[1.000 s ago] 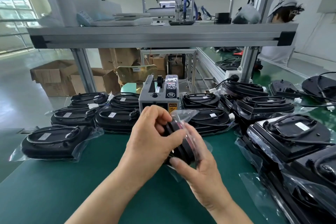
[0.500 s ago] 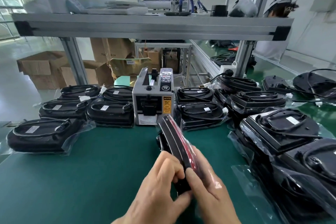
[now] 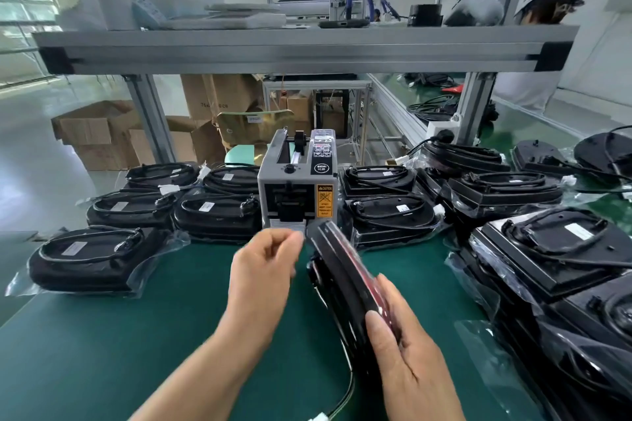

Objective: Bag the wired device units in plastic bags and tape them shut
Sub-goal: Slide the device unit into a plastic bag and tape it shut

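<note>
Left hand [image 3: 263, 270] blurred; right hand [image 3: 408, 355] grips edge-on device unit [image 3: 342, 270].

Left hand [image 3: 263, 270] and right hand [image 3: 410, 362] bare; both forearms bare as far as seen; nails trimmed short.

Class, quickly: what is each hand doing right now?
Left hand: fingers curled near the tape dispenser; blurred, contents cannot be told.
Right hand: grips the bagged device unit.
</note>
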Motion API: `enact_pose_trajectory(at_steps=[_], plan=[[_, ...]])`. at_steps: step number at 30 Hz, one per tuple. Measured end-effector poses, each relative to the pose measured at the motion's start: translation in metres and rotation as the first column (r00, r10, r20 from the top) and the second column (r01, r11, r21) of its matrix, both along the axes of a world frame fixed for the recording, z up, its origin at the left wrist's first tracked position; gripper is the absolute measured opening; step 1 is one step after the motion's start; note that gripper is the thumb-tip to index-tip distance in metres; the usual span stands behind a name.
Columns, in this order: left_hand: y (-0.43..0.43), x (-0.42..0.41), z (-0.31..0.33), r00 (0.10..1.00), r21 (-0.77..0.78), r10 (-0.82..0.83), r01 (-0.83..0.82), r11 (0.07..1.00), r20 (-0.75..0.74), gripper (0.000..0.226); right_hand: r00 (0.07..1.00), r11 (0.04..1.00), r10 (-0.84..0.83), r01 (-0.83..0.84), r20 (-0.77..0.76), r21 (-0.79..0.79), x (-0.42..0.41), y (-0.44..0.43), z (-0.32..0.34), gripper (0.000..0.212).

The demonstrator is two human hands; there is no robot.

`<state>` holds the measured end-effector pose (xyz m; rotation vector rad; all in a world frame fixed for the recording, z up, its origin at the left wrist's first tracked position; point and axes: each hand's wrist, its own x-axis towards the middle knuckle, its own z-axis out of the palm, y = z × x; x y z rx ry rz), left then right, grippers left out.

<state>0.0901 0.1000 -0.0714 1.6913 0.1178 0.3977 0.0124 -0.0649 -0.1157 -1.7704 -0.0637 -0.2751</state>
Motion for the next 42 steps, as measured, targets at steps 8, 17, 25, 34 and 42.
enact_pose_trajectory(at_steps=[8, 17, 25, 34, 42], plan=[[0.001, 0.104, 0.000, 0.904, -0.481, -0.014, -0.215, 0.850, -0.428, 0.020, 0.999, 0.990, -0.030, 0.035, -0.043, 0.134, 0.000, 0.003, 0.004, 0.056], [-0.007, 0.132, 0.007, 0.875, -0.594, -0.003, -0.327, 0.735, -0.485, 0.017, 0.996, 0.994, -0.030, 0.039, -0.079, 0.105, 0.001, -0.001, 0.006, 0.059], [-0.003, 0.075, 0.015, 0.961, -0.558, -0.139, -0.018, 0.829, -0.239, 0.017, 0.998, 0.997, 0.004, 0.002, -0.070, 0.076, -0.001, -0.005, 0.008, 0.060], [-0.008, -0.019, 0.028, 0.843, -0.189, -0.525, 0.499, 0.845, -0.121, 0.017, 0.997, 0.995, 0.042, -0.037, -0.060, 0.089, -0.002, -0.009, 0.010, 0.054], [-0.005, -0.016, 0.024, 0.868, -0.269, -0.480, 0.436, 0.859, -0.125, 0.027, 0.998, 0.996, 0.035, -0.030, -0.059, 0.087, -0.002, -0.010, 0.008, 0.054]])
